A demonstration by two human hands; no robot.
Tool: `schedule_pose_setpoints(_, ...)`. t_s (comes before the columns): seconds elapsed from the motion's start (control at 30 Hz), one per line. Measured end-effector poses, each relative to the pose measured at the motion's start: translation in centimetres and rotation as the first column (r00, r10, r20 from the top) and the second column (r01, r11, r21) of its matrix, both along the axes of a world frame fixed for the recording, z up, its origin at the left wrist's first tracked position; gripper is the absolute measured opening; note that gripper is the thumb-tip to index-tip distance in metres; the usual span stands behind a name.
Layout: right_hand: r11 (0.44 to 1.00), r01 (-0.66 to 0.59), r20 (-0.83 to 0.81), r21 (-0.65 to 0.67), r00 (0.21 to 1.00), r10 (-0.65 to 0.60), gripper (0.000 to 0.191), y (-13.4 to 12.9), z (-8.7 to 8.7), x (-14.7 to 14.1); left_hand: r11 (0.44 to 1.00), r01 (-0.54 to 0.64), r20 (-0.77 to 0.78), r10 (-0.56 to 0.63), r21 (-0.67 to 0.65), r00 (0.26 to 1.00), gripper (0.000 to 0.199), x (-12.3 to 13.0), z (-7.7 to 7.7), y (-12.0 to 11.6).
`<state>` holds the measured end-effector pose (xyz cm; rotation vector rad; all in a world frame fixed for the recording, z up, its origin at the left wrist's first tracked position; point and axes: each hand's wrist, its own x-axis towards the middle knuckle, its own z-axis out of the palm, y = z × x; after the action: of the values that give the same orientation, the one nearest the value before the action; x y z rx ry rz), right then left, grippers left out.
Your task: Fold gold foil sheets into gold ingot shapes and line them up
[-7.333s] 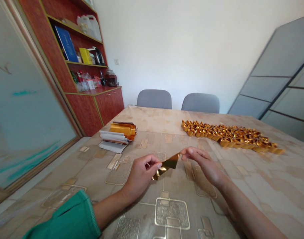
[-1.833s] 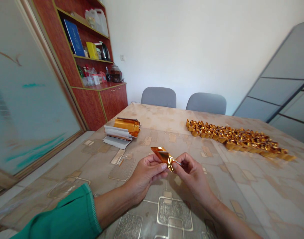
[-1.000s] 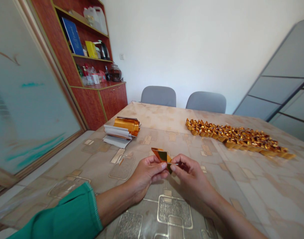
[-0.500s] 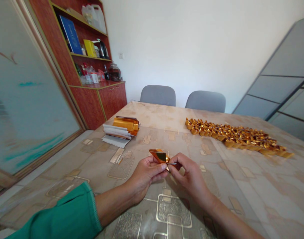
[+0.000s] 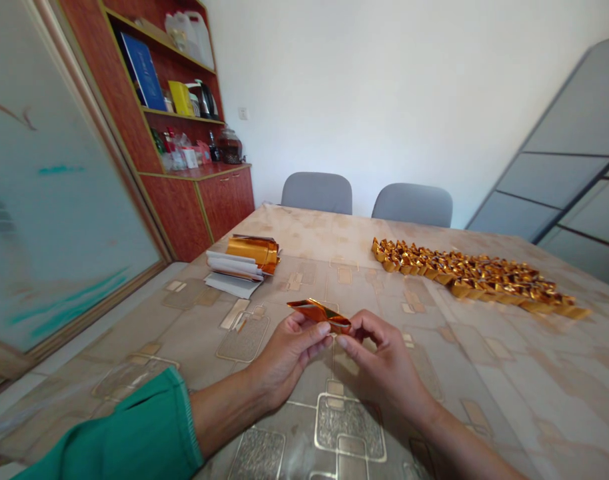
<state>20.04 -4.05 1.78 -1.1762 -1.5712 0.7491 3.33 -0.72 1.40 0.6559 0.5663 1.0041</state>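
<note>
Left hand (image 5: 289,357) pinching a folded gold foil strip (image 5: 317,309) between thumb and fingers, right hand (image 5: 379,357) pinching its other end, both hands curled, close together, held just above the worktop (image 5: 489,380). Strip sits between the hands, lying roughly level, with its pointed end sticking out past the left thumb and its other end tucked into the right fingers; exact folds too small to tell. Green sleeve (image 5: 104,433) on left forearm, right forearm bare. Worktop has a beige patterned cover. Left of hands, further along the worktop: stack of white paper sheets (image 5: 232,277), curled gold foil sheets (image 5: 252,251) lying on and just behind the stack. Right of hands, well apart: long pile of small folded gold foil pieces (image 5: 464,280), packed side by side, running toward the right edge of the worktop. Two grey chairs (image 5: 317,193) (image 5: 412,205) at the far side. Red-brown wooden cabinet (image 5: 177,220) at back left, with blue binder (image 5: 142,70), yellow box (image 5: 180,98), kettle (image 5: 204,100), white plastic jugs (image 5: 184,30) on its shelves, glass jar (image 5: 229,148) on its counter. Frosted glass door (image 5: 59,220) at left, grey panel (image 5: 569,153) leaning at right.
</note>
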Motion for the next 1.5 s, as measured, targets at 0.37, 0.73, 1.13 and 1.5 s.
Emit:
schedule_pose_setpoints(0.37, 0.999, -0.038, 0.010, 0.026, 0.999, 0.038, 0.023, -0.3, 0.2, 0.1, 1.000, 0.023, -0.015, -0.023, 0.010, 1.000, 0.031, 0.3, -0.1, -0.1)
schedule_pose_setpoints(0.73, 0.983, -0.149, -0.136, -0.104, 0.982, 0.135, 0.032, 0.0, -0.4, 0.2, 0.998, -0.013, -0.022, 0.012, -0.066, 1.000, 0.034, 0.3, 0.3, 0.0)
schedule_pose_setpoints(1.13, 0.982, -0.141, -0.177, -0.127, 0.977, 0.117, 0.032, 0.0, -0.6, 0.0, 1.000, -0.007, -0.116, 0.005, -0.019, 0.993, 0.035, 0.1, -0.1, 0.0)
schedule_pose_setpoints(1.5, 0.971, -0.140, -0.187, -0.191, 0.977, 0.104, 0.034, -0.1, -1.3, 0.1, 0.997, 0.062, -0.101, -0.067, -0.050, 0.993, 0.033, 0.0, 0.0, 0.1)
